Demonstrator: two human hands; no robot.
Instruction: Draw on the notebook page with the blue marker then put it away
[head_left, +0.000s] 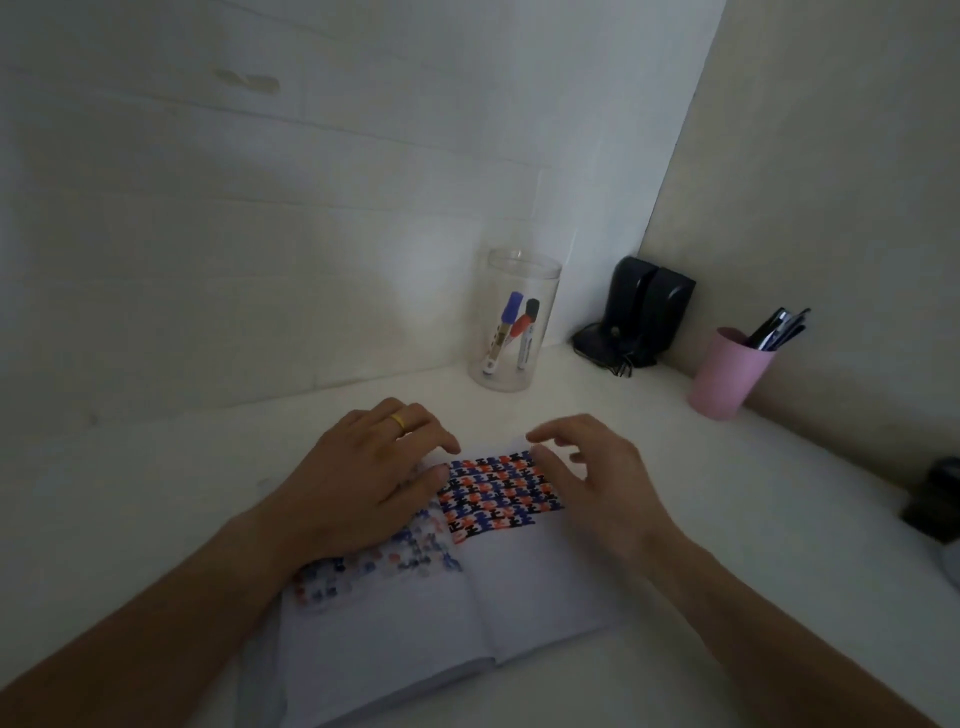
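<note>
An open notebook (540, 587) lies on the white desk in front of me, its right page carrying a dense blue, red and black pattern at the top. My left hand (369, 483), with a gold ring, rests flat on the left page. Over the top right corner of the right page hovers my right hand (587, 478), fingers spread and holding nothing. The blue marker (503, 332) stands capped in a clear jar (514, 317) at the back of the desk, beside a red and a black marker.
A pink cup (724, 374) with pens stands at the right by the wall. A black device (639, 312) with a cable sits in the corner. Another dark object (935, 499) lies at the right edge. Walls close the desk at the back and right.
</note>
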